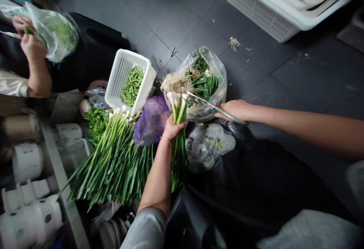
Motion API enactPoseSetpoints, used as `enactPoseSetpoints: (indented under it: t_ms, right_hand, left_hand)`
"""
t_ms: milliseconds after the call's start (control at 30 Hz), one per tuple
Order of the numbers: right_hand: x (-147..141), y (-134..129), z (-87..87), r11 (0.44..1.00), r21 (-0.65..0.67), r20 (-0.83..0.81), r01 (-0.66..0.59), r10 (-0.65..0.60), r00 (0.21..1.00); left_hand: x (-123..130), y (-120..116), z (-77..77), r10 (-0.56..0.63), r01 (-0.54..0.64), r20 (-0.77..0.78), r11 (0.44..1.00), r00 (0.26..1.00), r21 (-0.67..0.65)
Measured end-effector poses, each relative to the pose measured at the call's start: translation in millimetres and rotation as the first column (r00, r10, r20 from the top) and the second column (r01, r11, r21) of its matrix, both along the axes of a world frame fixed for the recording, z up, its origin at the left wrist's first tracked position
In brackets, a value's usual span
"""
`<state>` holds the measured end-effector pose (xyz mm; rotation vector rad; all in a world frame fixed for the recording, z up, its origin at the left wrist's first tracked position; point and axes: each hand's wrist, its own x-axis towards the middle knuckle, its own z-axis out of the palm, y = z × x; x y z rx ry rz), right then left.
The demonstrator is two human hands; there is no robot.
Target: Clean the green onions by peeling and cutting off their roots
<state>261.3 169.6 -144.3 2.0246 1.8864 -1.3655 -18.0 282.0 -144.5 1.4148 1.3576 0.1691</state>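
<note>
My left hand (172,128) is wrapped round a bunch of green garlic stalks (179,109), white bulbs and stringy roots pointing away from me, leaves hanging down. In my right hand (231,109) is a pair of scissors (209,104), its blades reaching to the right side of the bulbs, close to the roots. Whether the blades touch the bulbs I cannot tell. Just beyond, a clear plastic bag (223,74) holds green trimmings and roots. To the left of my left hand lies a large pile of similar green stalks (122,169).
A white basket (112,80) holds cut green beans, with a purple bag (150,122) beside it. A co-worker's hands (34,44) hold something green by a plastic bag at upper left. Stacked white baskets (264,6) stand upper right. Loose roots (234,43) lie on the floor.
</note>
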Motion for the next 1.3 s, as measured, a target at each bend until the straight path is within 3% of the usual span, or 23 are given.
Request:
enactPoseSetpoints:
  t_ms: [100,167,400,467,533,667,700,733,800,867,967,1167,1300]
  right_hand:
    - [-2.7,-3.4,-4.0,0.996,0.088,0.129,-0.008,-0.004,0.992]
    - [-3.5,-8.9,-7.1,0.996,0.081,0.095,-0.032,0.024,0.995]
    - [-2.6,-12.7,-4.9,0.983,0.061,-0.167,-0.173,0.181,0.969]
    - [0.4,-12.9,-1.6,0.991,0.041,-0.214,-0.131,0.137,0.967]
    - [4.1,-17.5,2.1,0.999,-0.017,-0.353,-0.028,0.020,0.935]
    - [12.2,-27.9,4.0,0.969,-0.192,-0.684,0.157,-0.247,0.687]
    - [14.2,-27.0,2.3,0.966,-0.200,-0.678,0.163,-0.257,0.688]
    - [16.2,-24.1,-0.1,0.972,-0.195,-0.625,0.133,-0.227,0.747]
    - [19.4,-13.9,-5.1,0.985,-0.170,-0.392,0.019,-0.085,0.916]
    - [20.8,-1.9,-7.7,0.989,-0.139,-0.126,-0.053,0.035,0.991]
    - [19.7,11.3,-3.2,0.996,-0.082,0.044,-0.038,0.042,0.998]
    - [15.3,24.7,17.9,0.997,-0.041,0.117,-0.072,0.076,0.990]
    - [12.9,27.6,22.0,0.993,-0.019,0.099,-0.120,0.121,0.988]
  left_hand:
    - [0.7,0.5,1.6,-0.007,0.009,0.027,0.997,1.000,-0.074]
    - [0.7,1.8,0.6,-0.012,0.014,0.025,0.994,1.000,-0.104]
    - [-3.2,-3.9,-15.4,-0.090,0.118,-0.157,0.976,0.984,0.184]
    - [-7.0,-3.4,-19.0,-0.074,0.114,-0.188,0.971,0.979,0.212]
    - [-14.5,2.3,-21.1,-0.027,0.049,-0.141,0.987,0.990,0.156]
    - [-39.3,21.9,-17.1,0.126,-0.126,-0.080,0.992,0.989,0.007]
    - [-45.1,25.4,-14.2,0.143,-0.145,-0.078,0.989,0.987,-0.011]
    - [-49.8,27.3,-11.0,0.148,-0.150,-0.069,0.988,0.987,-0.028]
    - [-54.6,26.4,-4.6,0.126,-0.128,-0.042,0.989,0.991,-0.067]
    - [-53.9,21.3,-0.6,0.096,-0.098,-0.028,0.991,0.995,-0.094]
    - [-47.2,12.7,0.8,0.055,-0.058,-0.025,0.994,0.998,-0.092]
    - [-33.6,3.8,4.3,-0.075,0.075,0.007,0.988,0.997,-0.138]
    - [-30.0,-1.3,8.5,-0.090,0.099,0.063,0.981,0.994,-0.166]
